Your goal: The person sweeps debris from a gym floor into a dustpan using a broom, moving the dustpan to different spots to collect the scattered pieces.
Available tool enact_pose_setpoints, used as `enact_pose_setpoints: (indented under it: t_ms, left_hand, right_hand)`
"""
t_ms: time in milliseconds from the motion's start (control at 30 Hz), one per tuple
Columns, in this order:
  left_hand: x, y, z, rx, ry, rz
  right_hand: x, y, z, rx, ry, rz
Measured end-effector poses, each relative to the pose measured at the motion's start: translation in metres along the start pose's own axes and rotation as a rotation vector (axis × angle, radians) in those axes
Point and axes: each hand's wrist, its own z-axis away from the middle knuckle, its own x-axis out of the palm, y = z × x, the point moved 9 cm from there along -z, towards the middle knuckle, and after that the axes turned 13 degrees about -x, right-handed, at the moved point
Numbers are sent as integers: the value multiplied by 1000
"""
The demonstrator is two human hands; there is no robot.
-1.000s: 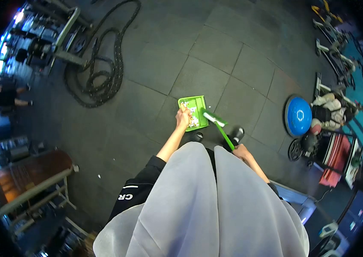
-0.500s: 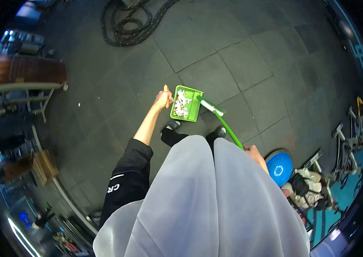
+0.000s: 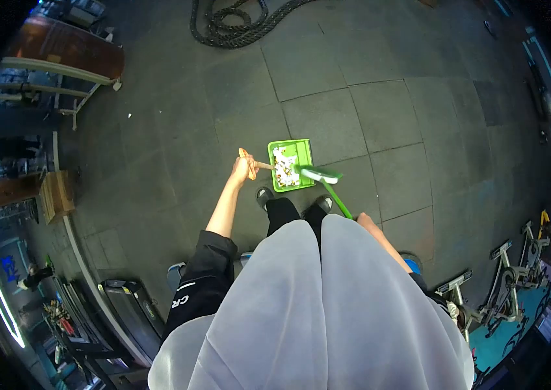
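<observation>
My left hand is closed around the orange-tan handle of a green dustpan. White and brownish scraps lie inside the pan, mostly toward its left side. Lower right, my right hand grips the green stick of a broom. The broom's white and green head is at the pan's right edge, its left end overlapping the pan and slightly blurred. Both of my shoes show just below the dustpan.
Dark floor tiles surround me. A coiled black rope lies ahead. A brown padded bench and a wooden box stand at left, exercise bikes at right. A small white bit lies on the floor.
The broom head has moved left over the pan's right edge, and my right hand has come up and slightly left. My left hand still holds the dustpan. The camera view has shifted.
</observation>
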Motion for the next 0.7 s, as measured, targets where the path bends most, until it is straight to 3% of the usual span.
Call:
enact_pose_setpoints:
  t_ms: [233,367,567,700]
  left_hand:
    - [8,-11,21,44,64,216]
    - [24,-40,-2,-13,-20,71]
    - [29,-33,-34,31,29,39]
    - [43,-37,-27,63,95,53]
  right_hand:
    - [-72,-10,79,5,-121,-336]
    - [-76,28,87,53,-79,-394]
    - [-72,28,49,102,-24,-84]
    - [-42,56,15,58,-6,-62]
